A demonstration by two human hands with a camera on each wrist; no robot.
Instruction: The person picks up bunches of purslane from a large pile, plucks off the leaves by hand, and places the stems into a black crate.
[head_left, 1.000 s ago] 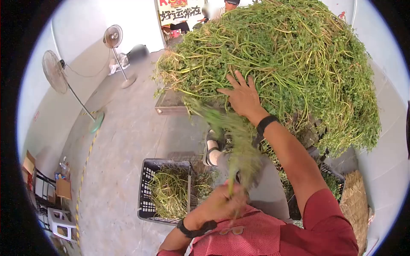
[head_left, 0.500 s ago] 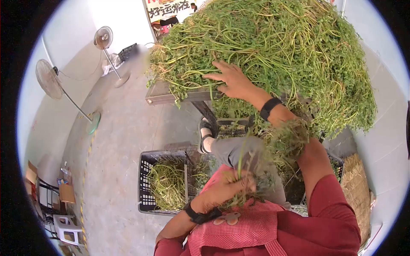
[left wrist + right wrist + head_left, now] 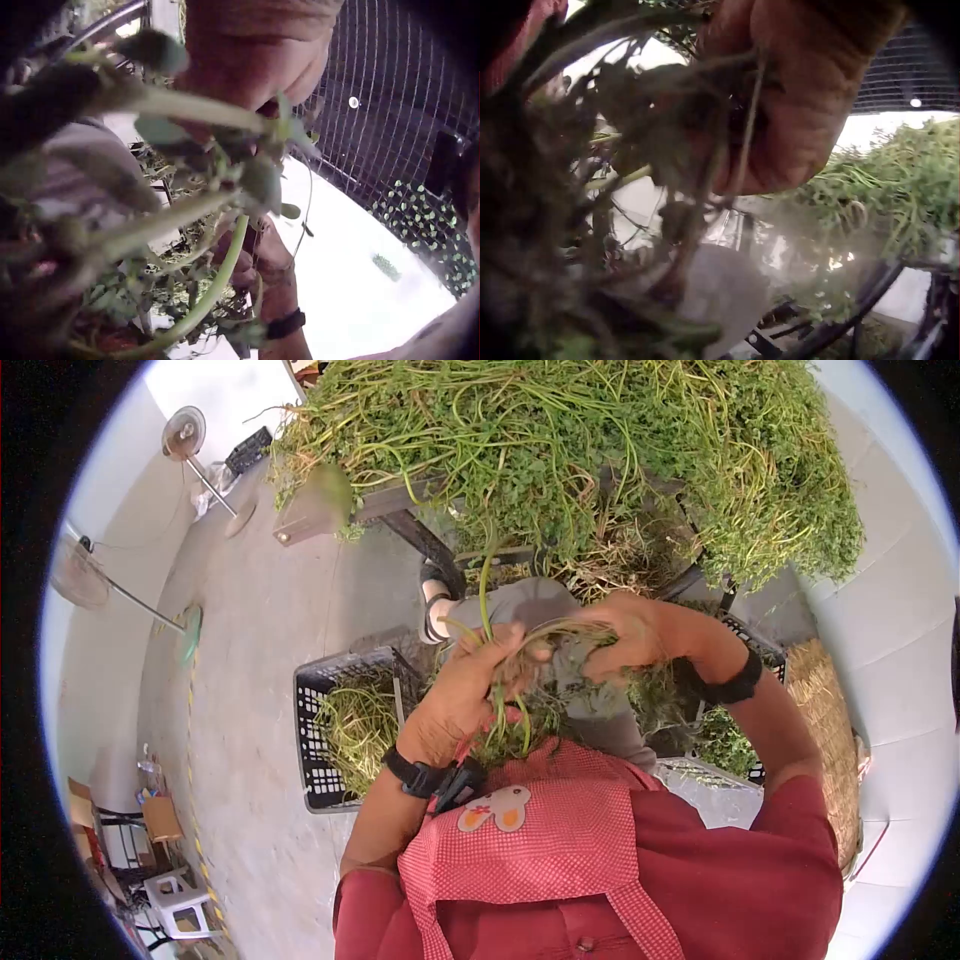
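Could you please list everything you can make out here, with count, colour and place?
Table: one, brownish, top centre
Plant heap: one, green, on the table
Held stems: several, green, at centre
Dry stalks: uncounted, brown, beneath the table
Crates: three, black, left floor, right floor, far upper left
Crated stems: uncounted, yellow-green, in the left crate
Fans: two, greyish, far left
Stool: one, white, lower left
Cardboard box: one, brown, near the stool
Straw-like mat: one, tan, right side
Floor tape: one strip, yellow and black, left
Apron: one, pink check, over the chest
Visible sandal: one, dark, by the table leg
Left hand: one, dark wristband, gripping stems
Right hand: one, dark wristband, gripping stems
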